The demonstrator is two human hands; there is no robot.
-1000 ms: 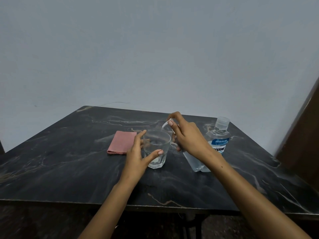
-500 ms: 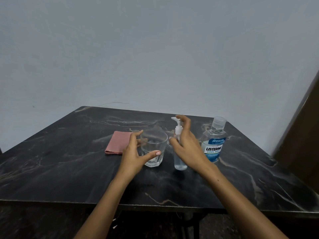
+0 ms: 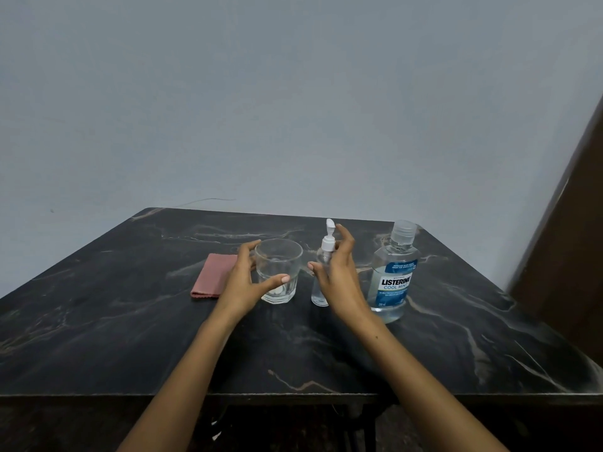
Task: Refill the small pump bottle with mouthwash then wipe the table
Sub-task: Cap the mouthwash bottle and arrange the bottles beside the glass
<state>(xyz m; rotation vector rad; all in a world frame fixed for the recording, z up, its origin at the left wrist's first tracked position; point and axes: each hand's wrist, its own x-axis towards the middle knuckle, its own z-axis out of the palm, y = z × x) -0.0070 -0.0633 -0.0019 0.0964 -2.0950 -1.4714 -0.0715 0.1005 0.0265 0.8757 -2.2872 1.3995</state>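
Standing upright on dark marble-patterned table (image 3: 130, 321), right of centre: small clear plastic pump bottle (image 3: 321, 275) with white pump head, nozzle pointing up.

Standing just right of it, apart: large clear mouthwash bottle (image 3: 393, 275) with blue label and clear screw cap (cap on, liquid filling the lower body).

Sitting left of the pump bottle: clear faceted drinking glass (image 3: 278, 270), rim upward.

Lying flat at far left of the row: folded pink cloth (image 3: 212, 278), partly covered by the wrist side of a hand.

Curving round the glass: left hand (image 3: 243, 282), fingers behind it, thumb across its front; whether gripping or only cupping, cannot tell.

Hovering at the pump bottle: right hand (image 3: 339, 275), fingers relaxed and spread, thumb reaching in front of the bottle, forefinger rising beside the pump head; touching or just beside, cannot tell.
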